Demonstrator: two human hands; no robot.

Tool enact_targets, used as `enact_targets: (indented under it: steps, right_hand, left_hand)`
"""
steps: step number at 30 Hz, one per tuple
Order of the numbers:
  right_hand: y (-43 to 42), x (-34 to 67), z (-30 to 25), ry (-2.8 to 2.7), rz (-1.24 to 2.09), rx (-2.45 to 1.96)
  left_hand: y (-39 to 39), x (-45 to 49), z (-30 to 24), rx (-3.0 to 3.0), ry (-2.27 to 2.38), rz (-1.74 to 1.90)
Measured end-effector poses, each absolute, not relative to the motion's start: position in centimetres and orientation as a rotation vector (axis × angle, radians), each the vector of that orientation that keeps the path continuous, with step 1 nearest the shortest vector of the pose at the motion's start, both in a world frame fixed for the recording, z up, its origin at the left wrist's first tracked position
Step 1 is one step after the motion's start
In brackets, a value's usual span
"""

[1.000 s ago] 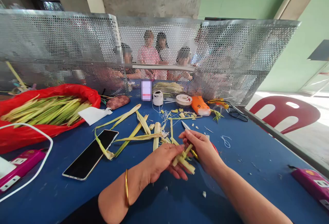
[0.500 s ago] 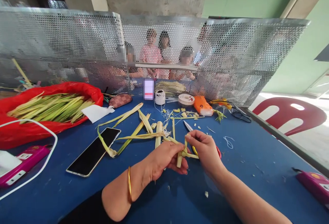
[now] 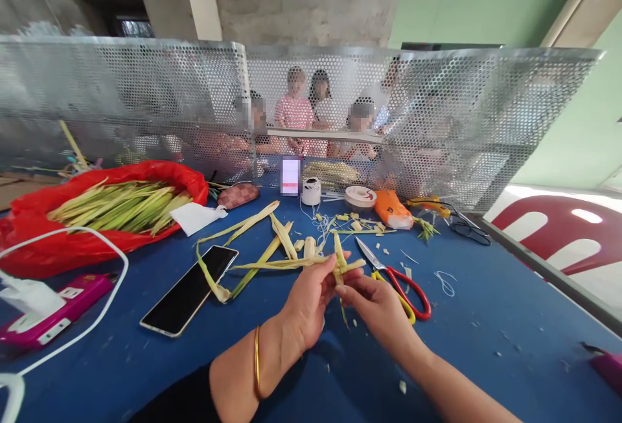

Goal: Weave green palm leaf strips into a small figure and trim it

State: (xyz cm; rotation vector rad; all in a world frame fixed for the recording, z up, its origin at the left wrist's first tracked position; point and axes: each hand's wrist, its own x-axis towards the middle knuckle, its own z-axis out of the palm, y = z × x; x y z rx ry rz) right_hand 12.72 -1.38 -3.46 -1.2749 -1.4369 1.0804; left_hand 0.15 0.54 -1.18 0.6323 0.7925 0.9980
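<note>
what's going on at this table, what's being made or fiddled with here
A person is working a cross-shaped piece of pale strips with both bare hands, the left grip supporting it and the right grip pinching its near side. Red-and-yellow scissors lie on the blue table beside the right grip. Loose strips lie ahead, and a red bag of green ones sits at left. What the piece is, I can't tell.

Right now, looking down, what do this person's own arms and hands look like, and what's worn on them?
Neither hand wears a glove. Above the left hand sits a slim, smooth gold bangle, with a black sleeve farther up that arm. On the right hand and its visible forearm, no sleeve or bracelet shows.
</note>
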Motion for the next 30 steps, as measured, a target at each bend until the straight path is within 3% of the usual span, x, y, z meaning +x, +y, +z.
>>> enact_targets:
  steps: [21, 30]
  right_hand:
    - [-2.0, 12.7, -2.3, -1.367, 1.243, -1.239]
    - [-2.2, 13.0, -2.2, -1.491, 1.113, -1.274]
  left_hand:
    - [1.0, -0.3, -0.7, 0.734, 0.797, 0.956]
    - [0.9, 0.3, -1.4, 0.83, 0.786, 1.001]
